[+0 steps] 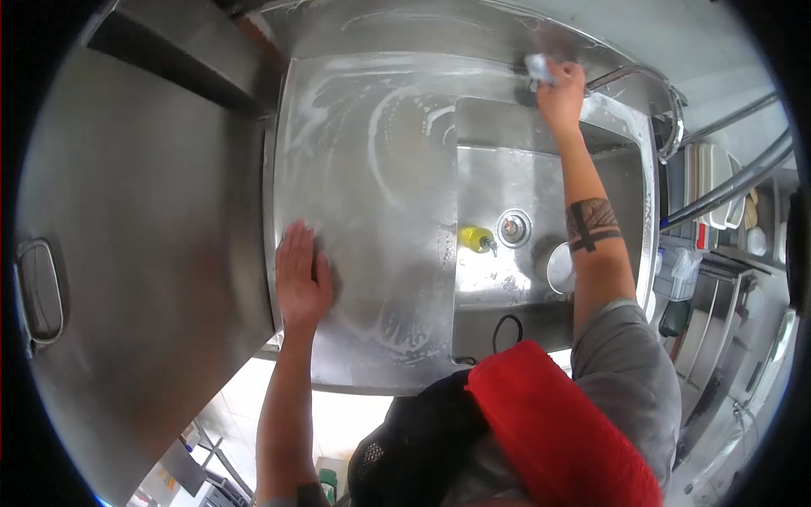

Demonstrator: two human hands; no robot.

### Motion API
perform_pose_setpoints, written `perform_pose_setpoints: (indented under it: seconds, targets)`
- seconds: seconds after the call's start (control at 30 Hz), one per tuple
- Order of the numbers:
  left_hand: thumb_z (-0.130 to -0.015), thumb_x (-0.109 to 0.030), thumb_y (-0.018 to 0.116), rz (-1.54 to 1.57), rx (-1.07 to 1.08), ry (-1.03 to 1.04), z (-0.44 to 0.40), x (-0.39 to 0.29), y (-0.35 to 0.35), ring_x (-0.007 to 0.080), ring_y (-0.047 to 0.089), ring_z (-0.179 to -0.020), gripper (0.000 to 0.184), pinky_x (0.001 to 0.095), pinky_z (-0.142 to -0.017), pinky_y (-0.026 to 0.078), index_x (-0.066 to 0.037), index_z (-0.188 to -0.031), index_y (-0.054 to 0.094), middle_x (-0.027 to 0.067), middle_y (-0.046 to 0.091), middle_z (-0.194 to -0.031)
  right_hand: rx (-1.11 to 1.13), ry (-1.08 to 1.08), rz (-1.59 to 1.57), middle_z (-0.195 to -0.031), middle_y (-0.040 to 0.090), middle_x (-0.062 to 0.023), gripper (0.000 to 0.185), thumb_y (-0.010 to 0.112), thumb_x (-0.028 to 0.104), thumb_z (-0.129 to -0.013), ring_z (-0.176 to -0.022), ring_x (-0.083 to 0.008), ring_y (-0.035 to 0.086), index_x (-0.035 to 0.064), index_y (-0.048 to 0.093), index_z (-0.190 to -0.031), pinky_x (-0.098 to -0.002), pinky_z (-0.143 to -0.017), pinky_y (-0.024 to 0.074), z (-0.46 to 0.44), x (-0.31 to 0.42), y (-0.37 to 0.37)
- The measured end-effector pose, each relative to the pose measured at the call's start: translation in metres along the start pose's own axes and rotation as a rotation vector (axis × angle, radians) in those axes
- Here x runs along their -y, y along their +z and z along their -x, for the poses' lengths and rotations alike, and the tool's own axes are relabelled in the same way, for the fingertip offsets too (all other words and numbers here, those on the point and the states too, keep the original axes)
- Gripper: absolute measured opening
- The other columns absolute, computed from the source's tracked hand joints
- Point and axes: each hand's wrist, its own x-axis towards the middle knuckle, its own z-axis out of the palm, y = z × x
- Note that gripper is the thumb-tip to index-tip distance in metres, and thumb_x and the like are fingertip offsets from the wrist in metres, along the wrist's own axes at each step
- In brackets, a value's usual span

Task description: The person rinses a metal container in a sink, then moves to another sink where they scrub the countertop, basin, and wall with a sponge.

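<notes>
My left hand (303, 277) lies flat on the left side of the steel drainboard (363, 194), fingers stretched out and holding nothing. At the far edge of the sink, my right hand (561, 95) is closed on a crumpled whitish cloth (539, 69), pressed near the backsplash beside the faucet. The cloth is blurred, so its exact kind is hard to make out. Soapy streaks (380, 127) curve across the drainboard. Inside the sink basin (507, 173), a yellow bottle (476, 239) lies on its side next to the drain (514, 228).
A round metal bowl (561, 268) sits in the basin, partly behind my right arm. The curved faucet pipe (672, 106) stands at the back right. A steel cabinet (152, 237) borders the left side. Shelves with containers (714, 186) are on the right. A red cloth (557, 422) hangs over my body.
</notes>
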Motion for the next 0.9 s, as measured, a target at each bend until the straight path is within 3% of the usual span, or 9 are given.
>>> perform_pose_setpoints:
  seconds: [0.17, 0.37, 0.43, 0.5, 0.57, 0.6, 0.77, 0.83, 0.9]
  targets:
    - [-0.092, -0.011, 0.055, -0.006, 0.018, -0.009, 0.0, -0.007, -0.002, 0.039, 0.046, -0.135, 0.042, 0.0486, -0.113, 0.035, 0.002, -0.132, 0.056, 0.0202, 0.051, -0.143, -0.638, 0.27, -0.076, -0.1, 0.062, -0.0126, 0.029, 0.075, 0.014, -0.078, -0.087, -0.03, 0.061, -0.0003, 0.063, -0.101, -0.0427, -0.081, 0.0486, -0.031, -0.005, 0.028]
    - [-0.093, -0.012, 0.054, -0.074, 0.075, -0.006, 0.003, -0.005, 0.005, 0.0383, 0.043, -0.137, 0.044, 0.0481, -0.114, 0.034, 0.002, -0.135, 0.053, 0.0213, 0.049, -0.145, -0.026, 0.423, -0.482, -0.118, 0.063, -0.026, 0.053, 0.066, 0.015, -0.074, -0.121, -0.0426, 0.054, -0.0071, 0.059, -0.121, -0.0462, -0.109, 0.0386, 0.003, 0.135, 0.085]
    - [-0.094, -0.013, 0.053, -0.062, 0.086, -0.009, 0.002, -0.006, 0.004, 0.0379, 0.042, -0.138, 0.044, 0.0481, -0.114, 0.032, 0.002, -0.135, 0.053, 0.0208, 0.048, -0.145, -0.279, 0.645, -0.304, -0.113, 0.066, -0.0242, 0.052, 0.069, 0.018, -0.074, -0.11, -0.0386, 0.061, -0.009, 0.059, -0.117, -0.0431, -0.101, 0.0457, -0.003, 0.094, 0.107]
    - [-0.094, -0.014, 0.053, -0.042, 0.062, -0.03, 0.002, -0.005, 0.005, 0.0376, 0.041, -0.138, 0.044, 0.048, -0.115, 0.031, 0.001, -0.136, 0.053, 0.0204, 0.048, -0.146, 0.208, 0.655, -0.199, -0.109, 0.068, -0.0212, 0.042, 0.066, 0.017, -0.08, -0.101, -0.0333, 0.066, -0.0097, 0.06, -0.111, -0.0385, -0.088, 0.0523, 0.005, -0.017, 0.167]
    - [-0.095, -0.015, 0.052, -0.043, 0.078, -0.018, 0.002, -0.003, 0.003, 0.0365, 0.041, -0.139, 0.045, 0.0478, -0.116, 0.03, 0.001, -0.137, 0.052, 0.0191, 0.047, -0.147, -0.337, 1.194, -0.615, -0.104, 0.066, -0.0192, 0.031, 0.057, 0.0, -0.086, -0.091, -0.0304, 0.066, -0.0141, 0.051, -0.113, -0.0358, -0.078, 0.054, -0.024, -0.01, 0.1]
    - [-0.095, -0.015, 0.052, -0.044, 0.06, -0.038, 0.003, -0.003, 0.002, 0.0365, 0.041, -0.139, 0.045, 0.0478, -0.116, 0.03, 0.001, -0.137, 0.052, 0.0191, 0.047, -0.147, -0.526, 1.323, -0.906, -0.12, 0.056, -0.0316, 0.05, 0.059, 0.001, -0.083, -0.113, -0.0383, 0.059, -0.0192, 0.038, -0.124, -0.0434, -0.094, 0.0481, -0.041, 0.029, 0.064]
    - [-0.095, -0.016, 0.053, -0.059, 0.092, -0.048, 0.001, -0.003, 0.002, 0.0353, 0.04, -0.14, 0.046, 0.0473, -0.116, 0.031, 0.0, -0.138, 0.052, 0.0175, 0.047, -0.147, -0.306, 0.452, -0.263, -0.145, 0.022, -0.0458, 0.07, 0.055, 0.001, -0.078, -0.14, -0.0602, 0.013, -0.0224, 0.023, -0.136, -0.0607, -0.117, 0.01, -0.039, 0.178, 0.089]
    - [-0.094, -0.015, 0.053, -0.041, 0.081, -0.032, 0.002, -0.005, -0.001, 0.0358, 0.041, -0.139, 0.045, 0.0476, -0.116, 0.031, 0.0, -0.137, 0.052, 0.0177, 0.048, -0.147, -0.17, 0.182, -0.463, -0.143, 0.027, -0.0453, 0.064, 0.054, 0.002, -0.074, -0.14, -0.06, 0.015, -0.0169, 0.038, -0.133, -0.0637, -0.118, 0.0088, -0.023, 0.221, 0.102]
    - [-0.094, -0.015, 0.053, -0.017, 0.075, -0.004, -0.003, -0.003, 0.001, 0.0363, 0.041, -0.139, 0.045, 0.0479, -0.116, 0.031, 0.001, -0.136, 0.052, 0.018, 0.048, -0.146, -0.136, -0.232, -0.512, -0.143, 0.044, -0.0227, 0.053, 0.053, 0.006, -0.082, -0.138, -0.0392, 0.038, -0.0021, 0.049, -0.134, -0.0533, -0.116, 0.028, -0.03, 0.252, 0.091]
